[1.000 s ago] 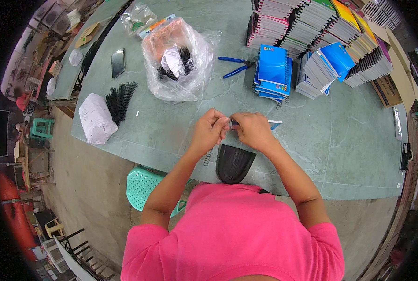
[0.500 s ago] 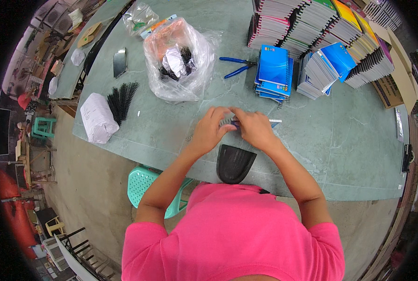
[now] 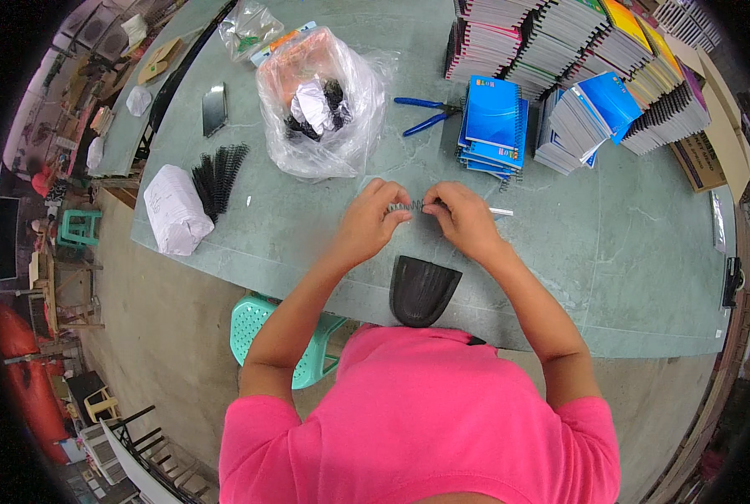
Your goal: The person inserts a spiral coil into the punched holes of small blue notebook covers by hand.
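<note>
Between my hands, above the table, stretches a dark spiral binding coil [image 3: 407, 206]. My left hand [image 3: 373, 223] pinches its left end between thumb and fingers. Its right end is pinched in my right hand [image 3: 467, 220]. Just right of my right fingers, a thin whitish strip [image 3: 501, 212] lies partly hidden; its kind I cannot make out. Below my hands, at the table's near edge, rests a black, rounded, ribbed piece [image 3: 424, 291]. Beyond the right hand lie a stack of blue spiral notebooks [image 3: 494, 113] and blue-handled pliers [image 3: 425, 126].
A clear plastic bag [image 3: 324, 151] holds black coils and crumpled paper. Loose black coils [image 3: 218, 181] lie beside a white paper bundle [image 3: 176, 214]. A phone-like dark slab [image 3: 214, 109] lies farther off. Tall notebook stacks [image 3: 560, 50] stand back right; a green stool [image 3: 253, 323] is below the table.
My hands have drawn apart, so the coil between them shows more plainly. The blue-and-white thing under my right hand is now mostly out of sight.
</note>
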`<state>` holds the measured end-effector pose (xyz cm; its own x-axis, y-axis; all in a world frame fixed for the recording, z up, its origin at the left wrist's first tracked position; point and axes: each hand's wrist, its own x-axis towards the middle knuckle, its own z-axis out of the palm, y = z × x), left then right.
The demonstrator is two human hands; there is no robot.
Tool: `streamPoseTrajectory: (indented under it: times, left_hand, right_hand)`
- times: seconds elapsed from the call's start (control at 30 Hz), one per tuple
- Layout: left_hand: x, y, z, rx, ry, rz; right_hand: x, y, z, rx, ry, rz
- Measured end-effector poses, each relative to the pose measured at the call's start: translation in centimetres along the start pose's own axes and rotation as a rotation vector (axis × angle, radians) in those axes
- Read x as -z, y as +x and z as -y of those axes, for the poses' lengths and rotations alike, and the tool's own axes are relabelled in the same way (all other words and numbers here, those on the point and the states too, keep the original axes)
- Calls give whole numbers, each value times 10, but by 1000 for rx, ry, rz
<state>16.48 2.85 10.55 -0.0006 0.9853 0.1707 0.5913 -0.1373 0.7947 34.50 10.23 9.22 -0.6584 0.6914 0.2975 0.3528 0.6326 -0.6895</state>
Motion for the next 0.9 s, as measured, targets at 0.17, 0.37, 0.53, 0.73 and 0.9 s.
streamPoseTrajectory:
  times: [0.17,0.37,0.53,0.73,0.9]
  left_hand:
    - [2,2,10,-28,147,67]
    - [-39,-33,-16,-142,425,128]
    - [-17,-35,-20,184,88,319]
    - [-2,-14,-13,-35,246,189]
    - [17,4,-44,-129,248,-98]
  right_hand:
    - [-2,-2,3,12,-39,-48]
    - [3,8,8,-85,-95,-41]
    - [46,-14,-29,-443,182,35]
    - [28,-39,-44,-563,623,-145]
    - [36,-35,-45,-595,564,-30]
